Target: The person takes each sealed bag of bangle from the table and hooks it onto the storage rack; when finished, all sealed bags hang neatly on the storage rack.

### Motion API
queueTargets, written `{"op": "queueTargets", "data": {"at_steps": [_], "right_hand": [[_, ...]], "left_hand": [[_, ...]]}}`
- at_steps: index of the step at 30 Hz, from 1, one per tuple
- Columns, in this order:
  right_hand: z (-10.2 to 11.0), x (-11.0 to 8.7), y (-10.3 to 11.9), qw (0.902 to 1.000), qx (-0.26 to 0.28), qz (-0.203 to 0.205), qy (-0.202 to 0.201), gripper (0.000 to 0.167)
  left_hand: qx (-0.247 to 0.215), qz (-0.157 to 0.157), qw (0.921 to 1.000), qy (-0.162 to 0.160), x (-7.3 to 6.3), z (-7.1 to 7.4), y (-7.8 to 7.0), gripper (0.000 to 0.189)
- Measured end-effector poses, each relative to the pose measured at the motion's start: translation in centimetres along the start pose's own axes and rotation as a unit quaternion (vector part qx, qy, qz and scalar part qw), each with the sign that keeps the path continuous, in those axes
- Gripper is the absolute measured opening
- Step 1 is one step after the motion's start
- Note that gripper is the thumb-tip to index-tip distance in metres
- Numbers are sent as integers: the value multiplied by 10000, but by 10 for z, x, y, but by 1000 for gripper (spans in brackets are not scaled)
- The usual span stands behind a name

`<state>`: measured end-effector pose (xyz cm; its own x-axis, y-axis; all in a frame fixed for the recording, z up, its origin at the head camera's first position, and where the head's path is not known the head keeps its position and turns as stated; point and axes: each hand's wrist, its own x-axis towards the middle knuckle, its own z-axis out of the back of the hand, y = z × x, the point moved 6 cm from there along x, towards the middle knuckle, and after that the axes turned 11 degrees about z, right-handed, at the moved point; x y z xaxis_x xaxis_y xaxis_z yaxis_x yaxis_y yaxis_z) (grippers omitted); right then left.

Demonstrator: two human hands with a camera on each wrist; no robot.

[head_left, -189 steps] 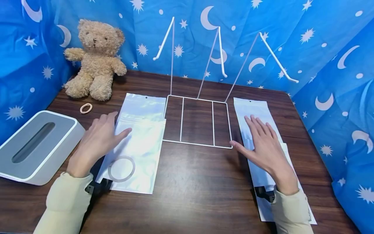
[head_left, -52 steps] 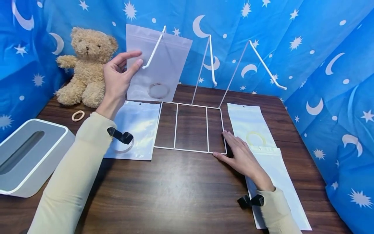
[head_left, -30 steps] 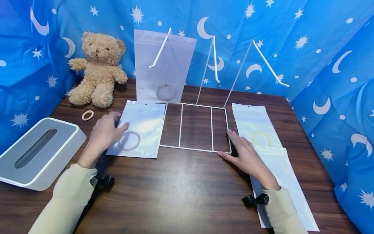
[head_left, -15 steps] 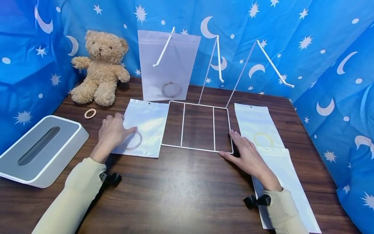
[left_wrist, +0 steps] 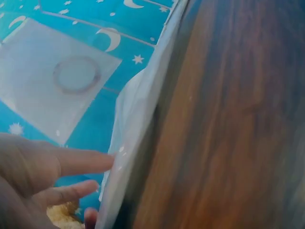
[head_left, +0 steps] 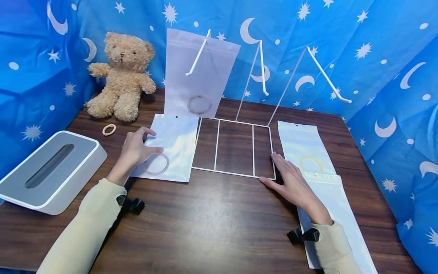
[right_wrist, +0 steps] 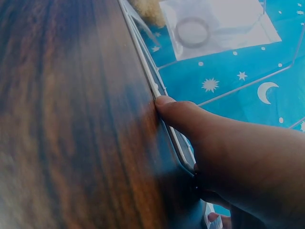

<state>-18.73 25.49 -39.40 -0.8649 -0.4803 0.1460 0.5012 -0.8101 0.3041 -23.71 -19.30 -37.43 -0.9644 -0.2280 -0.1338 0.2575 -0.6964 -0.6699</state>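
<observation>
A white wire rack [head_left: 263, 68] with three angled hooks stands on the table. On its left hook hangs a translucent zip bag [head_left: 191, 80], with a dark ring-shaped bangle showing inside it. Another silvery-white zip bag [head_left: 178, 144] lies flat at the rack's left side, holding a pale bangle. Over this bag's left edge is my left hand [head_left: 135, 148], thumb and index finger spread apart; in the left wrist view an index fingertip touches the bag. My right hand [head_left: 291, 182] rests on the rack base's front right corner, thumb at the front bar, fingers along the side bar.
Two zip bags overlap on the right, the upper one [head_left: 297, 139] with a yellow bangle and the nearer one [head_left: 342, 224] partly under my right forearm. A teddy bear [head_left: 123, 80], a beige ring [head_left: 104, 130] and a tissue box [head_left: 82, 163] stand on the left.
My left hand hung the top left bag on the left hook, released it, and came down to the bag beneath. My right hand moved from the right bags onto the rack's corner.
</observation>
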Motion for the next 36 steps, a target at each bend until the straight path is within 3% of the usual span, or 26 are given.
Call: {"op": "queueTargets", "data": {"at_steps": [5, 8, 11, 14, 20, 22, 26, 36], "right_hand": [[-1, 0, 0, 10000, 40, -56, 47, 95], [1, 0, -2, 9999, 57, -108, 47, 95], [3, 1, -2, 9999, 45, -122, 32, 95], [2, 2, -1, 9999, 76, -104, 89, 95], [-2, 1, 1, 9996, 138, -144, 174, 95], [-3, 0, 1, 9997, 138, -151, 160, 96], [-2, -1, 0, 9998, 124, -101, 107, 96], [0, 0, 1, 9999, 102, -10, -6, 95]], "left_hand": [[721, 341, 9968, -104, -2, -1, -9, 63], [822, 521, 9951, -146, 0, -2, -17, 67], [572, 516, 9970, -121, 3, -3, -18, 65], [73, 496, 9987, -47, 4, -2, -11, 60], [-994, 94, 9949, -154, 12, 6, 8, 59], [-1354, 67, 9908, 9, 16, 8, 13, 57], [-1695, 446, 9817, 740, 23, 8, 22, 51], [-1480, 681, 9718, 1705, 20, 9, 24, 62]]}}
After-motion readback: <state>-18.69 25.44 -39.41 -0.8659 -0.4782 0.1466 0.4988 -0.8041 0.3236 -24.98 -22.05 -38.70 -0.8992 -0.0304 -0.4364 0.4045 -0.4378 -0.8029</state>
